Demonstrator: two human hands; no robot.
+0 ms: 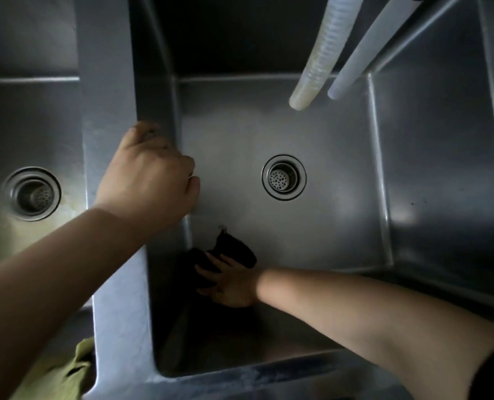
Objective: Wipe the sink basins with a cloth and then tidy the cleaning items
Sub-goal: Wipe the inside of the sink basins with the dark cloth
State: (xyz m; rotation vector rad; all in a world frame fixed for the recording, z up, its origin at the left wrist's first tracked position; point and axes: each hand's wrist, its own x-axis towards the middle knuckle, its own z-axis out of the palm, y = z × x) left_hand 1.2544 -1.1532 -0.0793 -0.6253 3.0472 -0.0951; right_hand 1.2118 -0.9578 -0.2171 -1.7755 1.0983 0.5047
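Wiping step: right hand [231,287] presses dark cloth [225,255] flat-fingered into basin corner, left hand [150,177] curled over divider [110,116] beside it; next sweep toward drain [284,177].

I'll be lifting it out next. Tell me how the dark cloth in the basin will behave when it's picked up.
The dark cloth is bunched and folded under the right hand, so it will probably flop and drape rather than hold shape. It looks thin, so likely light, though heavier if wet, which the picture doesn't show. It shouldn't roll.

Cloth [234,249] in right basin [341,197], near-left of drain [284,177]; 2 hoses [321,53] above.
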